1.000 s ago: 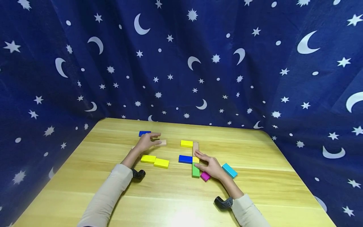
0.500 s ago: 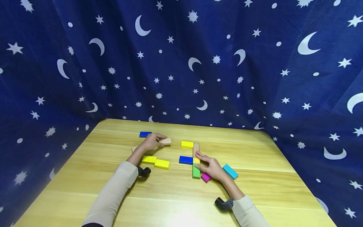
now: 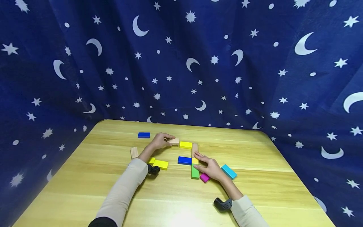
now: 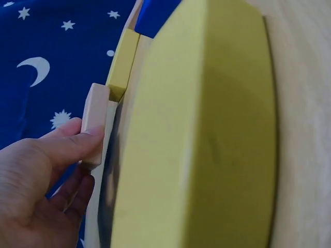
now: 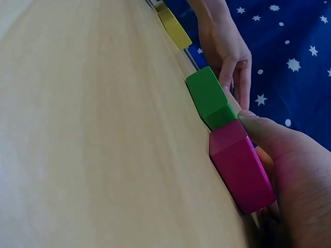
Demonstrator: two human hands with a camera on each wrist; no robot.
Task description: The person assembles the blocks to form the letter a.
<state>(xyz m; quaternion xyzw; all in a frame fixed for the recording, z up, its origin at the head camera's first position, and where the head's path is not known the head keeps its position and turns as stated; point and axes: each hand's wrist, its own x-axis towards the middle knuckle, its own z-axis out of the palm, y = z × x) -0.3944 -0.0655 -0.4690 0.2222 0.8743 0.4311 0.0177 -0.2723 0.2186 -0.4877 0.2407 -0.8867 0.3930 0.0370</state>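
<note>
My left hand (image 3: 159, 141) pinches a plain wooden block (image 4: 95, 119) between thumb and fingers. Its far end is right at the left end of a yellow block (image 3: 186, 145). My right hand (image 3: 211, 166) lies with extended fingers along the right of a column: an upright-lying plain wooden block (image 3: 194, 149), a small orange-yellow piece (image 3: 195, 160) and a green block (image 3: 195, 171). Its thumb tip is close to the green block, its fingers over the wooden one. A blue block (image 3: 184, 160) lies left of the orange-yellow piece. A magenta block (image 5: 242, 165) sits under the right hand.
Two yellow blocks (image 3: 161, 164) lie below the left forearm, one partly covered by it. Another plain wooden block (image 3: 134, 152) and a blue block (image 3: 144, 135) are on the left. A light-blue block (image 3: 228, 171) lies right of the right hand. A starry curtain (image 3: 181, 63) stands behind the table (image 3: 170, 195).
My left hand has taken hold of the plain wooden block and carried it right, up to the yellow block. The right hand has stayed in place.
</note>
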